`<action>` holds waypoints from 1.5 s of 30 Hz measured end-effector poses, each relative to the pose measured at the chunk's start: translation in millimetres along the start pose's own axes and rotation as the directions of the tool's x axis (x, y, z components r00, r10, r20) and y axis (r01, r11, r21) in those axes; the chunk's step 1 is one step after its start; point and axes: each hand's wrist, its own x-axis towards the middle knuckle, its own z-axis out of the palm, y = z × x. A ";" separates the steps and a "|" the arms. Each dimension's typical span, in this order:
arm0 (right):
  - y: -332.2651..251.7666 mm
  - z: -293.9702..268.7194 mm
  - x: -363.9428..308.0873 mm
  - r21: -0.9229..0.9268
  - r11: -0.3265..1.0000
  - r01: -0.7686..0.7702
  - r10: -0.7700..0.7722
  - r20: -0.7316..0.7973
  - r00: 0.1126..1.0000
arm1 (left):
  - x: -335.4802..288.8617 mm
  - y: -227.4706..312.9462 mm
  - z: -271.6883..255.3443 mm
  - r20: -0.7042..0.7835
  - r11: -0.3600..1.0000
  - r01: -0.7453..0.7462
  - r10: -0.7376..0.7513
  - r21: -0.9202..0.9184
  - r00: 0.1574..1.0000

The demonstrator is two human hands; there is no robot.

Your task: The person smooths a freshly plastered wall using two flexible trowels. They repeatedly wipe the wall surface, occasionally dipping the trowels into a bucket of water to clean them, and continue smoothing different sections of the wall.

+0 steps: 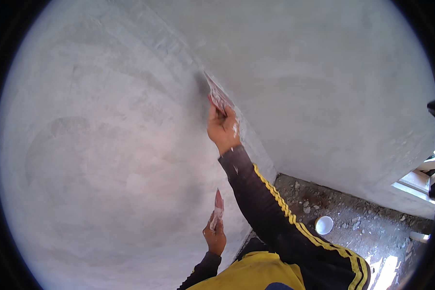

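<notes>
My right hand (223,129), raised high with the arm stretched out, is closed on a flat reddish scraper (218,95) smeared with white putty. The scraper's edge lies at the corner where the left wall (106,159) meets the right wall (319,82). Lower down, my left hand (214,238) grips a second reddish scraper (219,203), its pointed end upward and white putty on its face. This one appears apart from the wall. Pale patches and smear marks cover the left wall; the right wall looks greyer.
Rubble and dust lie on the floor (295,198) at the lower right. A white bucket (324,225) stands there near the right wall's foot. Farther right are a window-like opening (415,181) and a pale object (419,237) on the floor. Bright sunlight falls on the floor.
</notes>
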 end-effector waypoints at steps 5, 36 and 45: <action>15.7 16.8 32.4 0.111 0.992 0.051 -0.049 -0.021 0.999 | -2.1 -15.0 -21.5 -0.042 0.994 -0.010 0.015 0.108 0.999; -318.2 212.8 -291.2 0.042 0.814 0.580 -0.503 0.551 0.666 | 29.8 21.0 128.2 0.509 0.982 -0.137 0.185 -0.131 0.841; -117.8 251.7 -256.1 -0.435 -0.754 0.493 -0.020 0.765 0.644 | 29.5 3.9 113.8 0.373 0.980 -0.145 0.187 -0.139 0.909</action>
